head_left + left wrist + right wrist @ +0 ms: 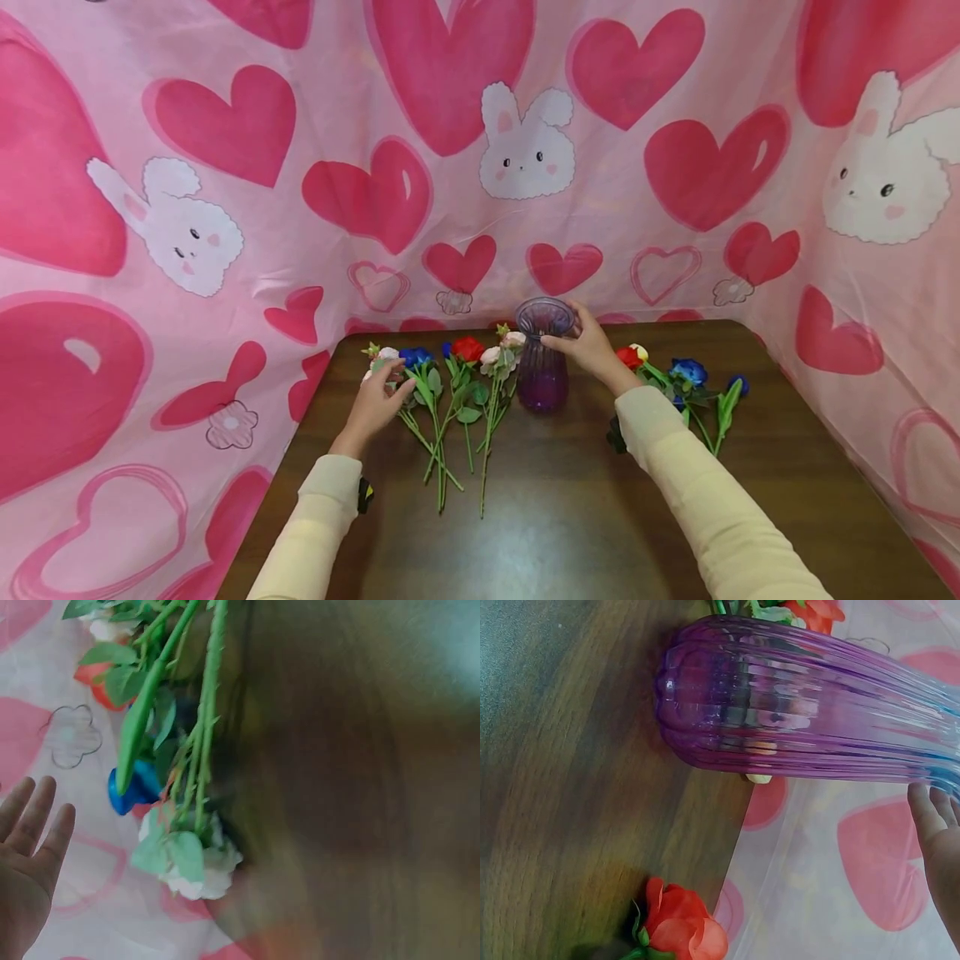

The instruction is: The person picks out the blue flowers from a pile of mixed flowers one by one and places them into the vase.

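Well, dark brown wood-grain table (540,533): watching from afar, I saw its top stretch towards the back wall, a pale patch of glare on the near half.
Pink wall cloth (517,225): printed with red hearts and white rabbit faces, it hung behind the table and along both sides.
See-through purple ribbed glass-like vase (543,387): I saw it upright towards the table's far side, its long axis vertical, flared mouth up and base down.
Right hand (592,346): it gripped the vase by neck and rim, thumb in front, fingers behind.
Row of white, blue and red flowers on green stems (468,414): left of the vase, blooms towards the far edge, stems fanned nearward, some crossing.
Left hand (378,404): thumb and fingers stood wide, close to the leftmost blooms; I could not tell whether a fingertip touched them.
Red, yellow and blue flowers (688,372): these lay beyond the cream right sleeve (708,475).
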A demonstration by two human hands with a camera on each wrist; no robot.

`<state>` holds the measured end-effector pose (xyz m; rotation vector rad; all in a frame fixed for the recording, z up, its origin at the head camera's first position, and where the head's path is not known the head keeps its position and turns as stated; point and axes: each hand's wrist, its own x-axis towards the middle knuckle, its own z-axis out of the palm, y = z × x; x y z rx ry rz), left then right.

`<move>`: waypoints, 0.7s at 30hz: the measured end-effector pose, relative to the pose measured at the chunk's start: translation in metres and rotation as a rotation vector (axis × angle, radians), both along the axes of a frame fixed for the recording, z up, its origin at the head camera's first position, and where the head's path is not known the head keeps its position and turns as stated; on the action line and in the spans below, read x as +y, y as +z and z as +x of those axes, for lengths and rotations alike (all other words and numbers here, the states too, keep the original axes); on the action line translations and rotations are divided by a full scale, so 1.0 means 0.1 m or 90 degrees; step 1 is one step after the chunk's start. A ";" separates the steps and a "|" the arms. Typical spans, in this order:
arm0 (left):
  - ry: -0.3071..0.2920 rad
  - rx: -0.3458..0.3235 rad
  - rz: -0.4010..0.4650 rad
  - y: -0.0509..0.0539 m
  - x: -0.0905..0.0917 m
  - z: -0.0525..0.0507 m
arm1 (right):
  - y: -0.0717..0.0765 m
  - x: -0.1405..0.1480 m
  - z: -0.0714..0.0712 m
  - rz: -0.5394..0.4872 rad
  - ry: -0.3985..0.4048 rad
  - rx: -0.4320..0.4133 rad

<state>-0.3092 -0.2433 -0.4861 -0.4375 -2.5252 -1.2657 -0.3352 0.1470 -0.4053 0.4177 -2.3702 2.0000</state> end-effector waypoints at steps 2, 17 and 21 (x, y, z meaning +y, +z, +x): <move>0.003 -0.023 -0.001 -0.05 0.03 0.02 | -0.02 0.00 -0.01 -0.003 0.000 0.004; 0.003 -0.088 -0.074 -0.33 0.29 0.13 | -0.03 0.01 0.01 -0.012 0.006 0.013; 0.002 -0.110 -0.086 -0.40 0.33 0.14 | -0.03 0.00 0.02 -0.014 0.009 0.010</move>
